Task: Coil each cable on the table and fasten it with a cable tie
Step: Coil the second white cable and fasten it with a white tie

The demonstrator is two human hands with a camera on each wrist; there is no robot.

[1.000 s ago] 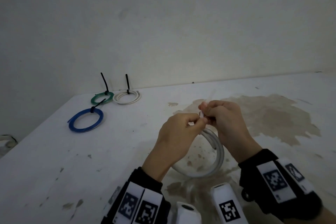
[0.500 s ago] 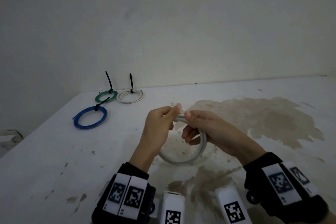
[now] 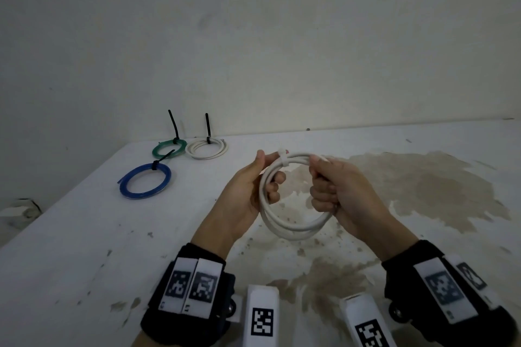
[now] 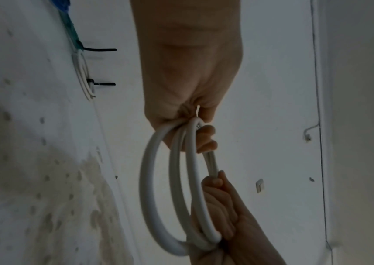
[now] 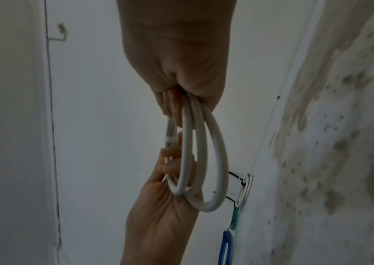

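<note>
Both hands hold a white cable coil (image 3: 293,227) up above the stained white table (image 3: 84,234), a little nearer than the table's middle. The left hand (image 3: 248,191) grips the coil's nine-o'clock side, fingers curled through the loop and thumb laid over the strands beside a white cable tie (image 3: 282,159) wrapped around them at about eleven o'clock. The right hand (image 3: 341,194) is closed in a fist around the three-o'clock side, with the strands running through it. From the wrist views the coil shows three turns, splayed a little apart between the two grips. Away at ten o'clock on the table, near the wall, three coils lie flat: a blue coil (image 3: 145,181) nearest, a green coil (image 3: 168,148) behind it, and a white tied coil (image 3: 206,148) just beside the green one, each bound with a black tie whose tail sticks out. The wristbands carry black-and-white square code markers; no readable words or brand names appear on anything.
</note>
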